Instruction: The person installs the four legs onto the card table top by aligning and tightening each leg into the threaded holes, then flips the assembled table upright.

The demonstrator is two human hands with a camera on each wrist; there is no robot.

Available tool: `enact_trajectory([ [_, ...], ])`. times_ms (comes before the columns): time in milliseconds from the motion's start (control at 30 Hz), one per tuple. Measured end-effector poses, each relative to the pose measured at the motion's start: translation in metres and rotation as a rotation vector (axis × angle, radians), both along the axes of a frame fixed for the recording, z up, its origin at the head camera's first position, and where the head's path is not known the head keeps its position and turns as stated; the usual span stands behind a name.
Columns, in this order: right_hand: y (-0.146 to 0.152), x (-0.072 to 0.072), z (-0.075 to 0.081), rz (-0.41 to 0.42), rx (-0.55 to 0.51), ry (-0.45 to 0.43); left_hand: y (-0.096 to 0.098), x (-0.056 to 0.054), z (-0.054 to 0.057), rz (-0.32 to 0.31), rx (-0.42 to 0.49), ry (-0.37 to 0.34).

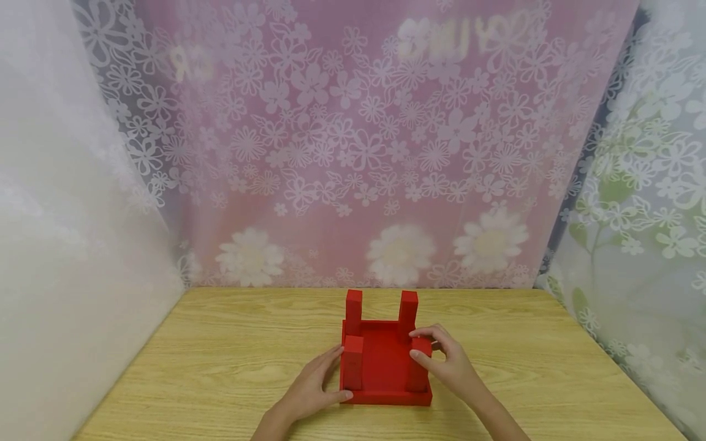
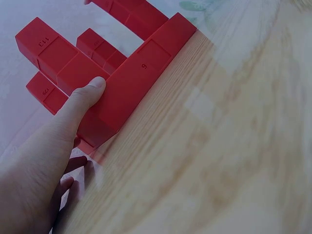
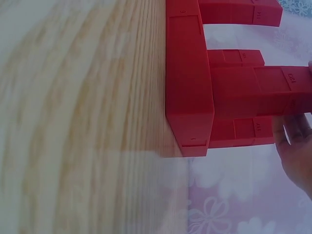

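Note:
A square red tray (image 1: 383, 361) with low walls lies on the table. Blocky red posts stand upright in its corners: a front left post (image 1: 353, 364), a back left post (image 1: 354, 311), a back right post (image 1: 409, 311) and a front right post (image 1: 418, 370). My left hand (image 1: 310, 387) holds the tray at its front left corner, thumb (image 2: 92, 90) against the front wall and fingers along the left side. Thumb and fingers of my right hand (image 1: 453, 362) pinch the upper part of the front right post. Small numbers mark the red parts in both wrist views.
Under the tray is a wood-grain table (image 1: 248, 343). Behind it hangs a pink floral curtain (image 1: 342, 153). A pale sheet (image 1: 83, 214) closes the left side, and a flowered translucent sheet (image 1: 645, 245) the right.

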State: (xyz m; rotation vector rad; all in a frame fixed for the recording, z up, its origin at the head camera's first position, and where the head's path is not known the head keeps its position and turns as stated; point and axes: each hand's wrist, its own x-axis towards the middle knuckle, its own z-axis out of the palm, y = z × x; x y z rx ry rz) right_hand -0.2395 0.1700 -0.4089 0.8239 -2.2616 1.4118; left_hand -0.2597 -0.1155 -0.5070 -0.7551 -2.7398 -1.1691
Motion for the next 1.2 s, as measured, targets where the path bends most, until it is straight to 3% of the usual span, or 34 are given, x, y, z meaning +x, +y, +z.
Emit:
enact_trajectory([
  [100,-0.003,0.002,0.004,-0.018,0.012,0.025,0.000,0.001,0.000,0.000,-0.001,0.003],
  [233,0.000,-0.003,-0.004,-0.013,0.014,0.040,0.000,0.000,0.000,-0.002,0.001,0.011],
  [300,0.004,-0.006,-0.009,0.059,-0.031,0.025,0.000,0.000,0.000,-0.003,0.002,0.012],
  [500,0.013,-0.012,-0.015,0.408,-0.212,-0.071,-0.001,-0.001,-0.002,-0.007,0.001,0.019],
  [600,0.015,-0.012,-0.015,0.454,-0.224,-0.115,-0.001,-0.001,-0.002,-0.008,0.001,0.023],
  [900,0.019,-0.012,-0.018,0.389,-0.244,-0.147,-0.001,-0.001,-0.002,-0.007,0.010,0.009],
  [1200,0.015,-0.013,-0.023,0.163,-0.118,-0.018,0.000,-0.001,-0.002,-0.008,0.009,0.007],
])
